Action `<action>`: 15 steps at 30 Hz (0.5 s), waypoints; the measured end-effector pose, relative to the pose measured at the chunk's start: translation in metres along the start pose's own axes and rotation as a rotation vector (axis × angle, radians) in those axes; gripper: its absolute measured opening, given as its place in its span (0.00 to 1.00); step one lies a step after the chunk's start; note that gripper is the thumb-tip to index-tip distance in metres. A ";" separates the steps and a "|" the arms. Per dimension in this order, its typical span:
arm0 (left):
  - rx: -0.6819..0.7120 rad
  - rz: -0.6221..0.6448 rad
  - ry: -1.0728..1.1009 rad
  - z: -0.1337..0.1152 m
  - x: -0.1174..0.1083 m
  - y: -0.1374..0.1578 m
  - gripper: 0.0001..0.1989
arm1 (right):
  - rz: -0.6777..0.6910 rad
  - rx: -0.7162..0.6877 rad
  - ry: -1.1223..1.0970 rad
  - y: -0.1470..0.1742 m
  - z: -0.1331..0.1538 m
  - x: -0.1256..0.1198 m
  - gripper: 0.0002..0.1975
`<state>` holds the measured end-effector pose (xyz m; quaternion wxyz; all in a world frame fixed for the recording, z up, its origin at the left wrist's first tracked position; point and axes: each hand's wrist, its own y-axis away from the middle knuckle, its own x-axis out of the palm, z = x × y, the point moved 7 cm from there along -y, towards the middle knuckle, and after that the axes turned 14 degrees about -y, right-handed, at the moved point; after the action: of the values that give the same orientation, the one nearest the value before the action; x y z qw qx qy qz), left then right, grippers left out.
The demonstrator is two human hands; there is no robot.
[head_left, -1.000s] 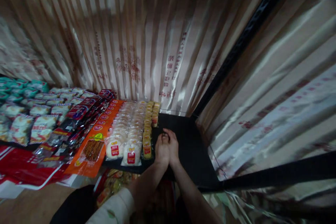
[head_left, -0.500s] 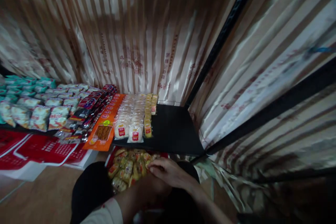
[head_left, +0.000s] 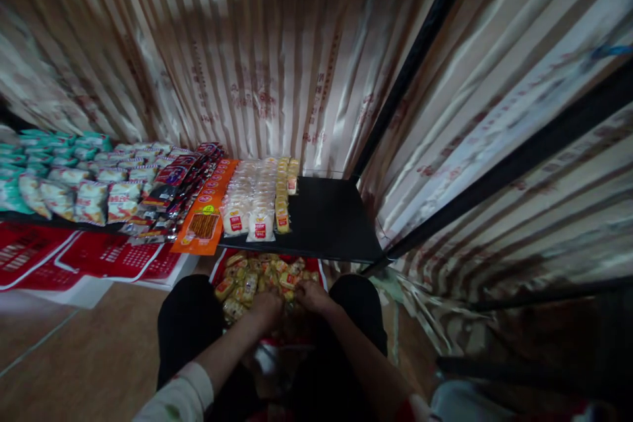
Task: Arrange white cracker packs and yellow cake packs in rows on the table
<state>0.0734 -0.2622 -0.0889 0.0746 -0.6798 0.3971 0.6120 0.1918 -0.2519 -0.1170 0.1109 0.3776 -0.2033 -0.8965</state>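
Both my hands are down in a red-rimmed bag or box [head_left: 324, 273] full of yellow wrapped snacks [head_left: 247, 285], between my knees. My left hand [head_left: 268, 306] is curled among the packets, its fingertips hidden. My right hand [head_left: 310, 295] sits just to the right with bent fingers at the packets; what it grips is too dark to make out. Ahead, on a black shelf [head_left: 331, 217], stand two short rows of similar yellow snacks [head_left: 282, 201]. Beside them are rows of white wrapped snacks [head_left: 260, 223].
Further left on the shelf lie an orange packet [head_left: 204, 217], dark red packets [head_left: 173, 181], white bags [head_left: 91, 201] and green bags [head_left: 14, 191]. Red printed bags [head_left: 109, 260] lie below the shelf. Black metal posts [head_left: 415, 66] and a pleated curtain [head_left: 257, 79] stand behind and right.
My hands were together, overlapping at the right of the snacks; now they are apart and both down among the packets. The view has tilted downward slightly, and more of the container shows.
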 end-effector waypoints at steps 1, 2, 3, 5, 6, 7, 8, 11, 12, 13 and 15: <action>-0.010 0.005 -0.024 0.004 0.007 0.003 0.18 | 0.009 0.000 0.020 0.000 -0.003 0.004 0.12; -0.014 0.006 -0.047 0.007 0.014 0.005 0.19 | 0.018 0.001 0.041 0.001 -0.005 0.008 0.13; -0.018 -0.001 -0.065 0.009 0.019 0.007 0.19 | 0.026 0.004 0.062 0.003 -0.007 0.011 0.14; -0.037 -0.029 -0.099 0.012 0.027 0.008 0.19 | 0.044 0.008 0.096 0.006 -0.010 0.016 0.15; -0.048 -0.040 -0.112 0.012 0.029 0.008 0.19 | 0.051 0.007 0.108 0.008 -0.011 0.017 0.16; -0.061 -0.050 -0.121 0.013 0.031 0.008 0.19 | 0.054 0.003 0.114 0.010 -0.011 0.017 0.17; -0.073 -0.058 -0.122 0.013 0.032 0.007 0.19 | 0.052 0.001 0.117 0.012 -0.011 0.017 0.18; -0.102 -0.081 -0.113 0.011 0.030 0.007 0.20 | -0.002 0.013 0.110 0.014 -0.009 0.009 0.16; -0.110 -0.082 -0.110 0.010 0.028 0.007 0.21 | -0.034 0.019 0.105 0.014 -0.008 0.005 0.15; -0.115 -0.076 -0.109 0.009 0.027 0.008 0.21 | -0.068 0.024 0.099 0.014 -0.007 0.001 0.14; -0.115 -0.057 -0.109 0.007 0.027 0.011 0.21 | -0.127 0.026 0.085 0.012 -0.005 -0.004 0.15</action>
<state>0.0598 -0.2773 -0.1104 0.0742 -0.6596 0.3372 0.6676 0.1987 -0.2625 -0.1122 0.0572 0.4290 -0.1856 -0.8822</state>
